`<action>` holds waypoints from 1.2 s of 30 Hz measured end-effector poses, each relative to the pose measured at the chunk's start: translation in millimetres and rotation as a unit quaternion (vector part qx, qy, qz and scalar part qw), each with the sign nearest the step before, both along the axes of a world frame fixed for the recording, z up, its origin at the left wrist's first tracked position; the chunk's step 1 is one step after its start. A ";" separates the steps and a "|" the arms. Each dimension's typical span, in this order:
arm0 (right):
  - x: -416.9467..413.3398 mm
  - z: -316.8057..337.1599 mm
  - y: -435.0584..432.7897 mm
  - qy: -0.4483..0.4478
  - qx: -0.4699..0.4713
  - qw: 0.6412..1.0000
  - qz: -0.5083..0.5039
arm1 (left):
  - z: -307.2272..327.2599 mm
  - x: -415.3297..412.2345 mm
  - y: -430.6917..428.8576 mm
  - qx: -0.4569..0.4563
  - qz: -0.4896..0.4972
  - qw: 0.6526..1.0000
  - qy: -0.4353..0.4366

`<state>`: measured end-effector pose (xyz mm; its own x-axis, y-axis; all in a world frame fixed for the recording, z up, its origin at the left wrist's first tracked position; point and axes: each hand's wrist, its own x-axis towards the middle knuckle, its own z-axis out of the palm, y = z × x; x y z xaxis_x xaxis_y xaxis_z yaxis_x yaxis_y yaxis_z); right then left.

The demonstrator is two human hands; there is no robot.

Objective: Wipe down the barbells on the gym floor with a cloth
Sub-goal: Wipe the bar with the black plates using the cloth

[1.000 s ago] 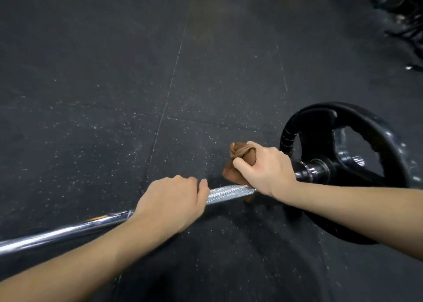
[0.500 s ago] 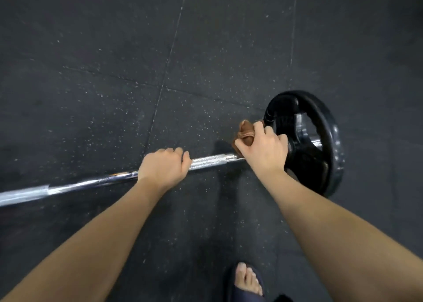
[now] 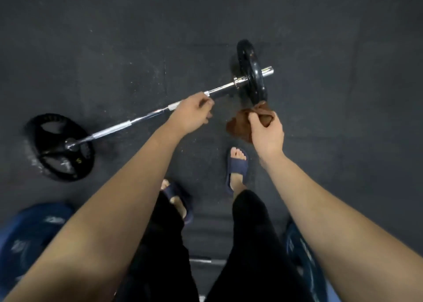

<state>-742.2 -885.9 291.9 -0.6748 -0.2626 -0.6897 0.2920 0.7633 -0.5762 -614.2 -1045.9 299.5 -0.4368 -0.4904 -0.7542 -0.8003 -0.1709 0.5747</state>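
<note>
My right hand (image 3: 266,132) grips a crumpled brown cloth (image 3: 238,128) while my left hand (image 3: 192,116) hangs loosely curled over the chrome, black-plated barbell (image 3: 137,120).

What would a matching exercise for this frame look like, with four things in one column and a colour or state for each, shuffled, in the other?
Things:
1. cloth
2. weight plate at the bar's right end
3. sandal
4. bar shaft

Colours or states:
a. chrome
b. brown, gripped in the right hand
c. navy blue
d. black, mounted on the bar

Pairs: 1-b, 2-d, 3-c, 4-a
</note>
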 end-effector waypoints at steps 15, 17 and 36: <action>-48.2 111.0 92.1 0.034 0.021 0.973 -0.229 | 99.8 -140.3 58.6 -0.042 -0.291 0.955 0.033; -36.9 123.1 111.1 0.033 0.029 0.946 -0.322 | 115.1 -152.3 92.7 -0.020 -0.358 0.932 0.052; 14.4 213.1 497.4 0.086 -0.063 0.583 -0.805 | 243.8 -242.9 552.3 0.028 -0.696 0.704 0.135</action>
